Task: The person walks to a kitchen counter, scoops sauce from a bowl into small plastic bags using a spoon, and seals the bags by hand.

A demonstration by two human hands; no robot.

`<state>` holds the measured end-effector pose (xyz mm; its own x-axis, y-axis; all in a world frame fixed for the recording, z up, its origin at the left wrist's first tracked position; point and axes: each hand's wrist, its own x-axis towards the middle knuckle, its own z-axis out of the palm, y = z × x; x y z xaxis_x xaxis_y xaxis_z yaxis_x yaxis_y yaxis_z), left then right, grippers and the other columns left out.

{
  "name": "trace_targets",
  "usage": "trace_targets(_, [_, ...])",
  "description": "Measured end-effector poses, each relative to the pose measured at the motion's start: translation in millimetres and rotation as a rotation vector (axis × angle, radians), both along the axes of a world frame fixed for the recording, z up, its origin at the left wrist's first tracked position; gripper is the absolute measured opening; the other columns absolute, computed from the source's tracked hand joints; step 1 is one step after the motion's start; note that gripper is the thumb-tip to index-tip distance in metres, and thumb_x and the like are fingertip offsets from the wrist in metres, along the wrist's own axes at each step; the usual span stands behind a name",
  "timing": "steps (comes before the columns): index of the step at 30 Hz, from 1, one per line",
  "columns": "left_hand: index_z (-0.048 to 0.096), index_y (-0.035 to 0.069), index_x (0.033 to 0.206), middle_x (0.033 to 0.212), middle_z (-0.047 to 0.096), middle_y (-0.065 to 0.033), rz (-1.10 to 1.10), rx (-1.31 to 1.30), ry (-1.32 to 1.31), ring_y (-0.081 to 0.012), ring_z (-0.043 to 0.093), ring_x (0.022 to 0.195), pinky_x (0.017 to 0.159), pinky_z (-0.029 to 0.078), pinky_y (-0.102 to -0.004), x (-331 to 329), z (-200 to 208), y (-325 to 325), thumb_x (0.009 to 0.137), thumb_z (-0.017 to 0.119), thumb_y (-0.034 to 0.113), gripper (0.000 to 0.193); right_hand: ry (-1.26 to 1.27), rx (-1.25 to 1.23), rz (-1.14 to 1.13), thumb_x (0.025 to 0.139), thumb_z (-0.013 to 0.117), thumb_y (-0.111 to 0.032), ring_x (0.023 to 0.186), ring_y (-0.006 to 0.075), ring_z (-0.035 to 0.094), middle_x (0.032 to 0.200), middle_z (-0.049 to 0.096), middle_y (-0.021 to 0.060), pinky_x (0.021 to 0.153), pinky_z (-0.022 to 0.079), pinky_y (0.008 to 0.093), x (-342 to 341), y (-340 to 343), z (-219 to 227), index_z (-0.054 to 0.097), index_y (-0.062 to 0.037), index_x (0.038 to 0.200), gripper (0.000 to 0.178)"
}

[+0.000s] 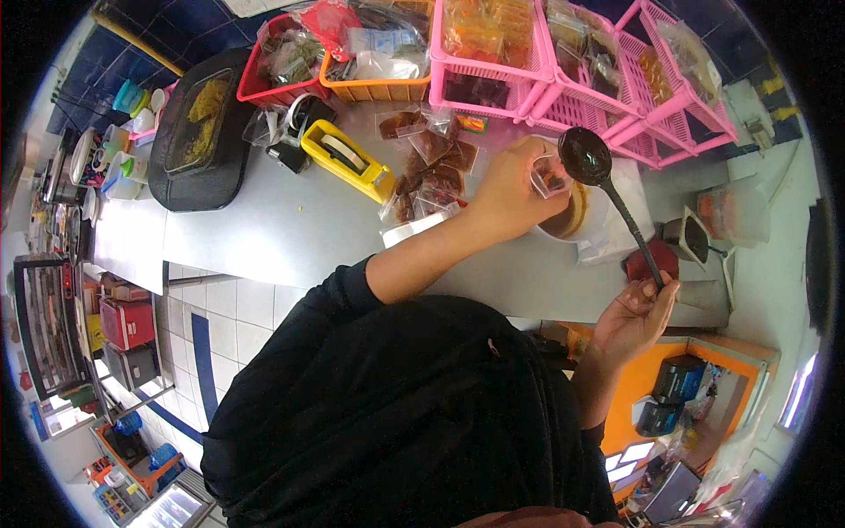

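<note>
My right hand (635, 315) grips the end of a black ladle's handle; the ladle (627, 216) slants up and away to its round bowl, which holds dark, shiny liquid. My left hand (510, 195) is closed on the rim of a small clear plastic bag (550, 176), with something brownish visible in it. The ladle's bowl is just right of the bag, above a white tub (603, 209) with brown smears on its inner wall. My left hand partly hides the tub. Left of that hand lie several small bags of reddish-brown sauce (440, 158).
A yellow tape dispenser (348, 165) stands left of the sauce bags on the grey table (238, 242). Pink baskets (493, 79), an orange basket (374, 81) and a red basket (286, 88) line the back. A black lidded container (201, 132) sits farther left.
</note>
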<state>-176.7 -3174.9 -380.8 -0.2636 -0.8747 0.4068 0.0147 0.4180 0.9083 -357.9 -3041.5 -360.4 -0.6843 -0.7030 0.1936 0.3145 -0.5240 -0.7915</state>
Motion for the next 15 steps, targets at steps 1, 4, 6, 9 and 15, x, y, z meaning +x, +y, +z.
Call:
trace_targets(1, [0.061,0.003,0.096,0.08,0.057,-0.0073,-0.002,0.011,-0.005,-0.0159,0.057,0.071,0.068,0.047,-0.0294,-0.5,0.0,0.6,0.073,0.075,0.012,0.028,0.0,0.0,-0.001,0.1,0.05,-0.024,0.06,0.0053,0.05,0.075,0.06,0.004,0.051,0.038,0.0162,-1.1,0.0,-0.6,0.061,0.0026,0.103,0.029])
trace_targets(4, [0.061,0.003,0.096,0.082,0.058,-0.0081,-0.007,0.031,-0.048,-0.016,0.059,0.073,0.068,0.047,-0.0299,-0.4,2.3,1.9,0.073,0.075,0.011,0.028,-0.06,-0.027,0.11,0.1,0.051,-0.024,0.058,0.0054,0.049,0.074,0.059,0.0038,0.05,0.038,0.0164,-3.4,0.3,-2.0,0.061,0.0026,0.103,0.029])
trace_targets(6, [0.061,0.003,0.097,0.083,0.059,-0.008,-0.012,0.028,-0.048,-0.0159,0.059,0.073,0.068,0.047,-0.0297,-0.3,2.4,1.6,0.073,0.075,0.011,0.028,-0.149,-0.036,0.185,0.099,0.052,-0.024,0.057,0.0054,0.048,0.073,0.058,0.0035,0.05,0.038,0.0164,-5.0,1.3,-3.4,0.061,0.0023,0.103,0.028])
trace_targets(9, [0.062,0.003,0.099,0.085,0.06,-0.0078,0.024,-0.019,-0.045,-0.0152,0.059,0.075,0.07,0.047,-0.0289,3.6,-4.6,0.2,0.073,0.075,0.01,0.03,-0.23,-0.014,0.148,0.099,0.053,-0.023,0.058,0.0058,0.049,0.075,0.059,0.0038,0.05,0.039,0.0182,-13.2,-0.3,-9.5,0.061,0.0017,0.102,0.027])
trace_targets(15, [0.062,0.003,0.109,0.094,0.061,-0.0054,0.126,0.128,-0.099,-0.0145,0.059,0.088,0.079,0.047,-0.0278,33.0,-22.4,3.1,0.075,0.073,0.007,0.036,0.101,0.153,-0.216,0.098,0.055,-0.02,0.064,0.009,0.054,0.081,0.06,0.0054,0.057,0.043,0.0193,-17.1,-11.7,-33.4,0.062,0.0012,0.102,0.023])
